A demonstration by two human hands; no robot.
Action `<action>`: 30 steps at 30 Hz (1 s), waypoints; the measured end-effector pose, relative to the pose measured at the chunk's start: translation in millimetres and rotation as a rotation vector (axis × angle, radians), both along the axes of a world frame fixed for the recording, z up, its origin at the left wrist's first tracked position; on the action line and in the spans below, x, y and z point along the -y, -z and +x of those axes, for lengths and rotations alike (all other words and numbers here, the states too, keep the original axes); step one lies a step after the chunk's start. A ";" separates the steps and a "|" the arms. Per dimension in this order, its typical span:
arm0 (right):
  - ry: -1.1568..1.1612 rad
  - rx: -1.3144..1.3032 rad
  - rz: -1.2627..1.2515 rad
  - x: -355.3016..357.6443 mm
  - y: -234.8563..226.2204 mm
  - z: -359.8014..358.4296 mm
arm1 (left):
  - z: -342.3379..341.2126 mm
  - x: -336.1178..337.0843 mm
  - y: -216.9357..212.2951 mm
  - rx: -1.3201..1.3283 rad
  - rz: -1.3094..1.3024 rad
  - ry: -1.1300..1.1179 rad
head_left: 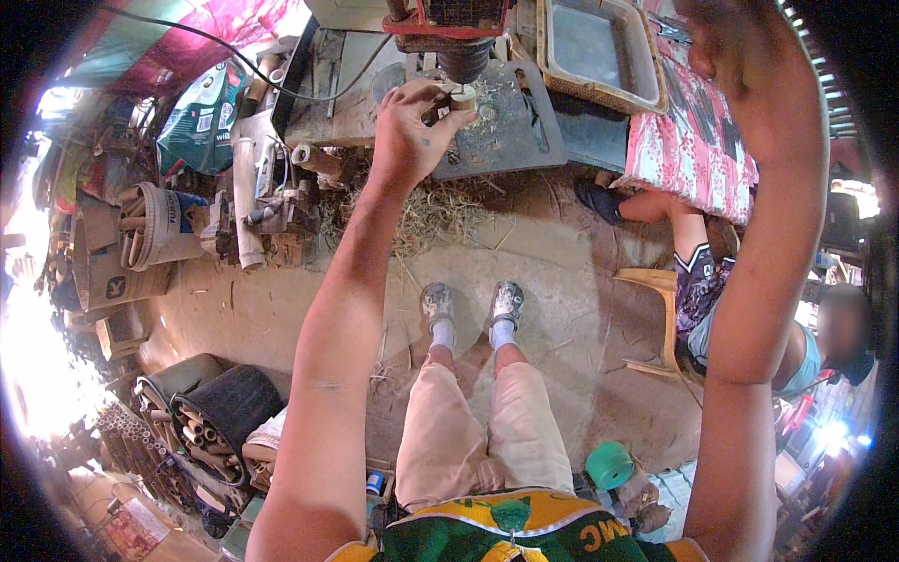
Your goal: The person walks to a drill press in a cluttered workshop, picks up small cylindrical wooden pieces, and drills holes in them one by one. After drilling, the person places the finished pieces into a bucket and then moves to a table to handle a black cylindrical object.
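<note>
My left hand (415, 117) pinches a short, pale bamboo piece (464, 99) between thumb and fingers. It stands on the dark metal drill table (496, 140), right under the chuck (465, 61) of a red drill press (449, 26). A thin bit reaches down to the top of the piece. Pale shavings lie about it on the plate. My right hand (726, 51) is raised at the upper right, close to the camera and in shadow. Its fingers look curled, but whatever they hold is cut off by the frame's edge.
A rectangular basket-like tray (552, 66) stands right of the drill. Beyond it is a red-and-white patterned cloth (674, 155). Someone sits on a wooden chair (672, 314) at right. Buckets of bamboo tubes (225, 421) stand at left. Shavings (421, 225) litter the floor below the bench.
</note>
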State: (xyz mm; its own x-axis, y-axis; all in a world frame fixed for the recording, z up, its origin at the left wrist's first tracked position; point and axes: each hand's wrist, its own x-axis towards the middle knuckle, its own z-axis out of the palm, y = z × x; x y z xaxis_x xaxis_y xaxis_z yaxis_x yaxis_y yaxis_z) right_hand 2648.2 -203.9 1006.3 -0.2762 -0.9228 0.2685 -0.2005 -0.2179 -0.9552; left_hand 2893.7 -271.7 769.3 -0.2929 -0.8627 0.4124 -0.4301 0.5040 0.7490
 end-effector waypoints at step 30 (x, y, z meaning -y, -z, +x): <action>-0.292 -0.143 0.341 -35.8 53.7 -3.3 | -1.3 -2.5 0.1 -0.007 0.115 -0.021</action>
